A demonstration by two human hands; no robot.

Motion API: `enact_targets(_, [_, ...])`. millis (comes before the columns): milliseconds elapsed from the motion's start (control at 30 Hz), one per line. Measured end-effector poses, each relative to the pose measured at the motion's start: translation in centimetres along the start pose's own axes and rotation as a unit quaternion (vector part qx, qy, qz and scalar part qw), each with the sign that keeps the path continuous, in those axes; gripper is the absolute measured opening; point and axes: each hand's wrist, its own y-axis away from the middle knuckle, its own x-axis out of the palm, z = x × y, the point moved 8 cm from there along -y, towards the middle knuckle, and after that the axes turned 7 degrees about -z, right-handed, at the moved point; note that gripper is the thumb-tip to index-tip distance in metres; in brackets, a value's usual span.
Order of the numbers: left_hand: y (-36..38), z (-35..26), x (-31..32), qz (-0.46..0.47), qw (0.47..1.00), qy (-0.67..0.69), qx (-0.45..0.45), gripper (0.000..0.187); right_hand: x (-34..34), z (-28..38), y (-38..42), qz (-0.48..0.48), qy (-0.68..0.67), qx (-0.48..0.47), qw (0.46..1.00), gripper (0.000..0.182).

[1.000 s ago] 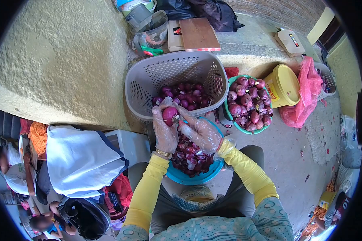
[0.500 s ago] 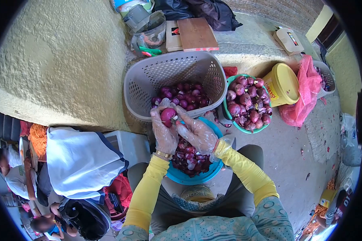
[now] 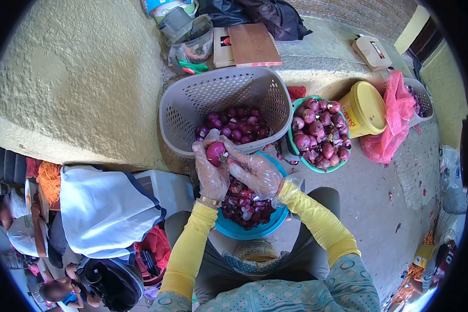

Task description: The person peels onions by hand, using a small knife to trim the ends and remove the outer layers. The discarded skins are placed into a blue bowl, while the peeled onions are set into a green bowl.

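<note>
Mid-frame, the left hand (image 3: 211,177) clasps a red onion (image 3: 215,153); the right hand (image 3: 262,176) is at its tip, grip unclear. The blue basin (image 3: 282,216) sits beneath, likely to catch skins (image 3: 249,208).

The onion (image 3: 215,155) is purple, wristband (image 3: 209,201) apparently gold.

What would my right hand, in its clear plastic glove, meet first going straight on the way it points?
Most likely the round purple onion in your clear-gloved left hand; your right hand may be touching it, but depth is unclear.
</note>
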Motion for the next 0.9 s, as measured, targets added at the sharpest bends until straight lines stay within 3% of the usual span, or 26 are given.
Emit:
enact_targets(167, [-0.1,-0.2,0.0,-0.003,1.000,-0.015,0.008,0.060,-0.3,1.4,0.1,0.003,0.009,-0.020,1.000,0.060])
enact_targets(333, [-0.2,0.2,-0.7,-0.023,0.999,-0.043,-0.002,0.065,-0.6,-0.1,0.2,-0.001,0.086,0.038,0.996,0.063])
enact_targets(433, [-0.2,0.8,-0.4,-0.006,0.998,-0.042,-0.039,0.069,-0.8,0.0,0.1,-0.008,0.071,-0.008,0.997,0.062])
enact_targets(533, [-0.1,0.7,-0.5,-0.015,0.997,-0.055,-0.053,0.072,-0.6,-0.1,0.3,0.017,0.053,0.027,0.998,0.062])
enact_targets(900, [0.0,-0.2,0.3,0.037,0.986,-0.130,-0.100,0.075,-0.9,-0.9,0.6,0.008,0.025,-0.009,1.000,0.059])
